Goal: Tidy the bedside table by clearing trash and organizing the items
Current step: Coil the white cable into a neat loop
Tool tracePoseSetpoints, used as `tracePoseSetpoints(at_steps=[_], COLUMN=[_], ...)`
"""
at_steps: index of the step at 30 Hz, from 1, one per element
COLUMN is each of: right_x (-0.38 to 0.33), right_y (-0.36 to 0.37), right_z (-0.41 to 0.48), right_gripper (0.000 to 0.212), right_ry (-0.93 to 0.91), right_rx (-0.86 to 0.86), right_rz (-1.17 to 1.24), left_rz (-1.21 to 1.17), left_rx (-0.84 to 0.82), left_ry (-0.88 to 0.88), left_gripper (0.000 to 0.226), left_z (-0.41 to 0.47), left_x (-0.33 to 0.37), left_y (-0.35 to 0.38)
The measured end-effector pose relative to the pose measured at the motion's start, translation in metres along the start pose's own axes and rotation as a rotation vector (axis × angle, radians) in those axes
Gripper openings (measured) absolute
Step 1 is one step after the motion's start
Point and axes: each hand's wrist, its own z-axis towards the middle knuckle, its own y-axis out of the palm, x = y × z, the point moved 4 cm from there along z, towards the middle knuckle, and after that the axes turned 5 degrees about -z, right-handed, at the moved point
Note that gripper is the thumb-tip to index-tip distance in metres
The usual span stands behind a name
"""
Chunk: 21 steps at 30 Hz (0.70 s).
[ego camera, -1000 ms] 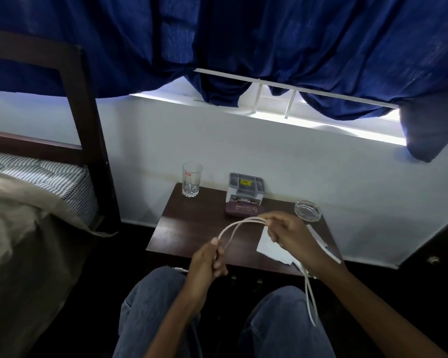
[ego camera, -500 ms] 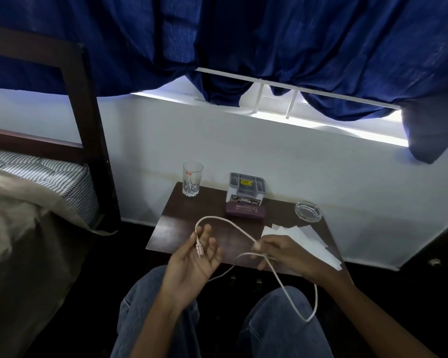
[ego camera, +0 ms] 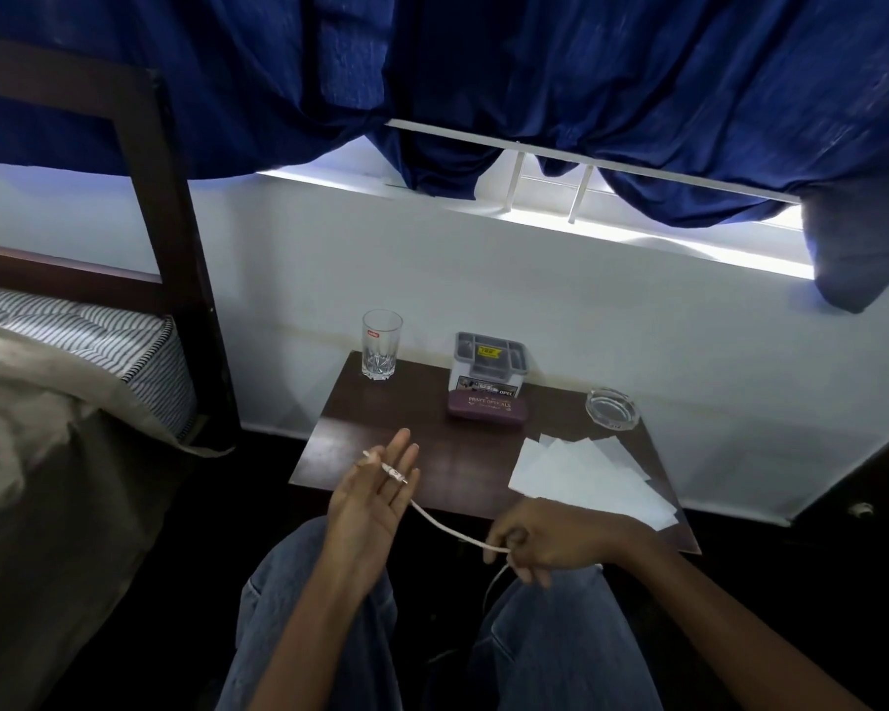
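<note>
The person sits facing the dark wooden worktop, knees in blue jeans just below its near edge. The left hand is spread open, palm up, fingers loose; the plug end of a white cable lies across its fingers, resting there rather than gripped. The cable runs on a shallow sag to the right hand, which is curled closed around it, pinching the cord between thumb and fingers, with more cable dropping down below toward the lap. Both hands hover at the front edge of the worktop. On it, a clear glass stands at the back left corner, a grey organiser box near the back middle with a maroon spectacle case touching its front, a glass ashtray at the back right, and white papers fanned on the right side.
</note>
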Motion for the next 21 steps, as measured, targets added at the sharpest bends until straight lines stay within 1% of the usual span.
tracePoseSetpoints(at_steps=[2,5,7,10,13,14,18,21], right_x=[-0.007,-0.019,-0.028,-0.040,-0.045,-0.045,-0.033,-0.022], right_y=[-0.007,-0.019,-0.025,-0.027,-0.031,-0.033,-0.041,-0.041], right_z=[-0.003,-0.006,-0.010,-0.014,-0.013,-0.013,-0.012,-0.007], right_gripper=[0.032,0.032,0.028,0.025,0.022,0.021,0.018,0.014], right_ry=[-0.008,-0.054,-0.104,-0.194,-0.266,-0.278,-0.273,-0.252], right_rx=[0.035,0.149,0.210,0.286,0.408,0.450,0.593,0.667], right_rz=[-0.049,-0.135,-0.181,-0.205,-0.184,-0.171,-0.108,-0.058], left_rz=[0.118,0.346,0.481,0.703,0.867,0.870,0.747,0.662], left_rx=[0.024,0.032,-0.029,-0.129,-0.185,-0.214,-0.345,-0.399], left_ry=[0.034,0.080,0.102,0.114,0.070,0.026,-0.205,-0.320], left_gripper=[0.019,0.022,0.023,0.019,0.020,0.019,0.022,0.020], left_z=[0.000,0.000,-0.001,-0.001,-0.002,-0.004,-0.014,-0.020], left_x=[-0.003,-0.008,-0.012,-0.019,-0.027,-0.030,-0.039,-0.042], left_y=[0.001,0.003,0.005,0.005,0.002,0.003,0.012,0.017])
